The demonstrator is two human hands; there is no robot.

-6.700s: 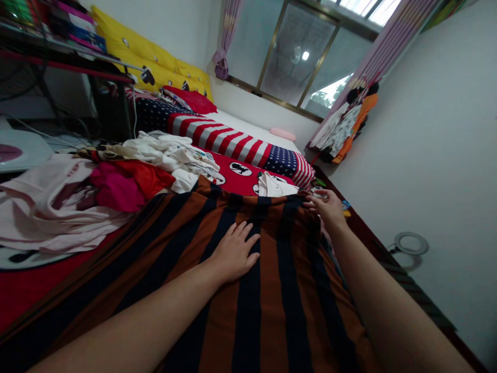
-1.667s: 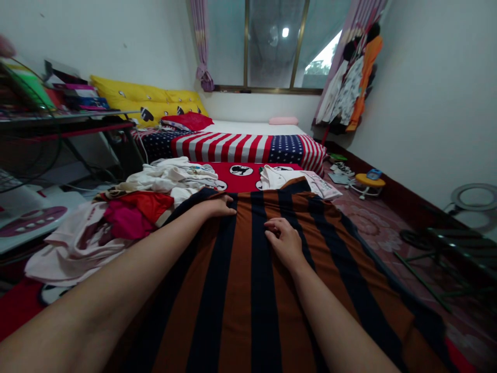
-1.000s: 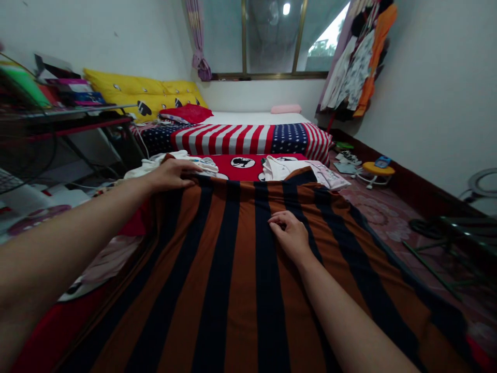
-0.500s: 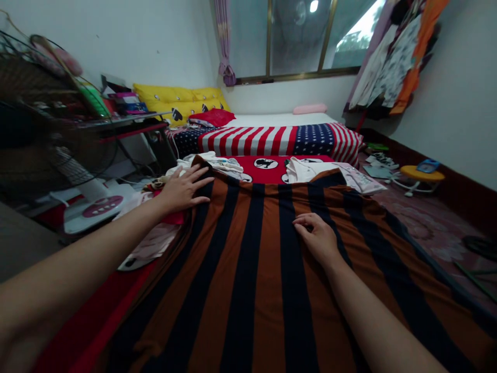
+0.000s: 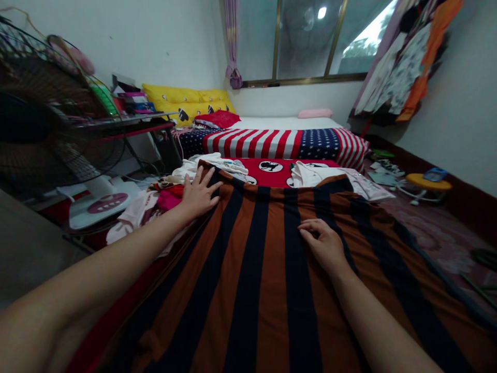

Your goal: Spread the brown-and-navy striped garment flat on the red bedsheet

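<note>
A large cloth with brown and black stripes (image 5: 267,280) lies spread over the red bed surface in front of me. My left hand (image 5: 199,192) rests flat with fingers apart on the cloth's far left corner, beside a pile of clothes. Near the middle of the cloth, my right hand (image 5: 324,244) lies palm down with its fingers loosely curled against the fabric; it grips nothing that I can see.
A heap of white, red and pink clothes (image 5: 171,186) lies left of the cloth. A standing fan (image 5: 42,129) and its white base (image 5: 104,202) are at left. Folded white garments (image 5: 330,176) lie beyond. A stars-and-stripes blanket (image 5: 279,142) covers the far bed. Clutter sits on the floor at right.
My left hand pulled the cloth's far left corner outward to the left, let go and now lies flat on it. My right hand stayed near the middle. The view turned left.
</note>
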